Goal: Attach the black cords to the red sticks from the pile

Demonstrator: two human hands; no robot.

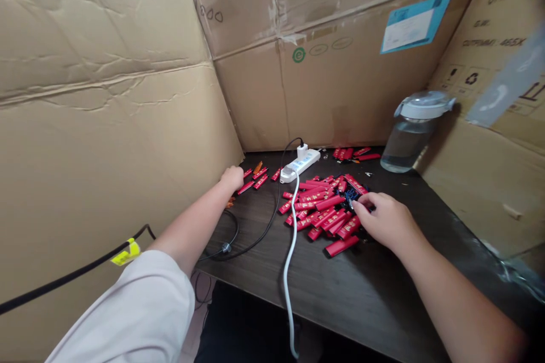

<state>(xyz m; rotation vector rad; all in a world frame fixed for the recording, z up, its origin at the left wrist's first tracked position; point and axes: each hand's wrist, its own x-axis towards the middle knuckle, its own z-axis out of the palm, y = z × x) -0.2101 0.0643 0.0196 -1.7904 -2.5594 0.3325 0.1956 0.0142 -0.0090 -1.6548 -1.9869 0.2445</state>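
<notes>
My left hand (232,178) is curled closed at the far left of the table, against the cardboard wall. Its fingertips are hidden, so what it holds does not show. Right beside it lie several red flat sticks with gold print (260,181) and an orange piece (258,167). My right hand (381,216) is at the right edge of a big heap of similar red sticks (319,204), thumb and forefinger pinched together. By the fingertips are thin blue and dark strands (349,195); the pinched thing is too small to name.
A white power strip (301,165) with a plugged-in charger (302,151) stands behind the heap. Its white cord (290,272) crosses the table front; a black cable (264,235) loops left. A water bottle (409,136) stands back right. Cardboard boxes (340,85) wall three sides.
</notes>
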